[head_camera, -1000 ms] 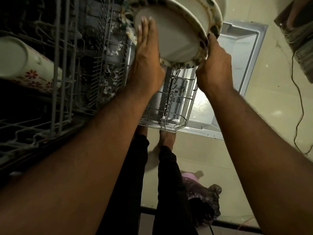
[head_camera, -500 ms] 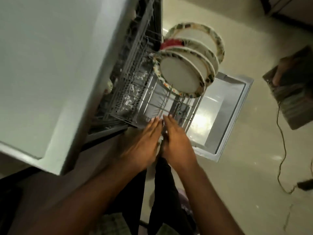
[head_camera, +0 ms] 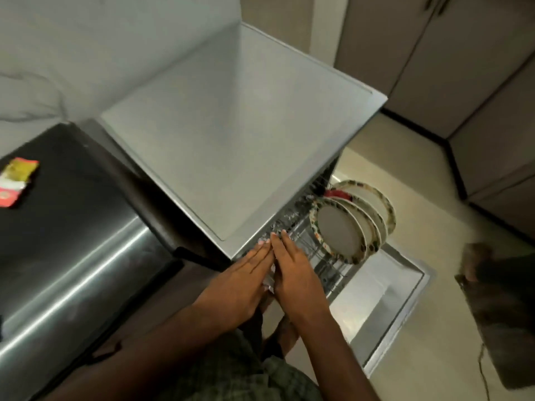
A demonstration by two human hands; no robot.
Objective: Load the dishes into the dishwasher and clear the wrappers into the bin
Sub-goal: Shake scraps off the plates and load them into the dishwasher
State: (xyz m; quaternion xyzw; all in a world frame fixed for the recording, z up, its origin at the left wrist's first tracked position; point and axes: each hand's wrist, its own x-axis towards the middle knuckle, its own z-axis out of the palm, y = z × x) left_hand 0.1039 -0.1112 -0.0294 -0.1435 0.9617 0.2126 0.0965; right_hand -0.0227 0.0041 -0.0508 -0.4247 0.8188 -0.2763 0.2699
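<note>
Beige floor tiling (head_camera: 411,180) and tall cabinet doors (head_camera: 451,53) surround a grey dishwasher (head_camera: 231,125) with its door (head_camera: 388,302) lowered flat. Beside its left edge sits a dark steel worktop (head_camera: 72,241); two wrappers (head_camera: 16,182) lie at that worktop's far left edge. Four patterned plates (head_camera: 347,227) stand on edge in the extended lower rack (head_camera: 321,264), at its far end. Left hand (head_camera: 240,285) and right hand (head_camera: 295,279) lie side by side, fingers straight, flat against the rack's near edge, grasping nothing.
</note>
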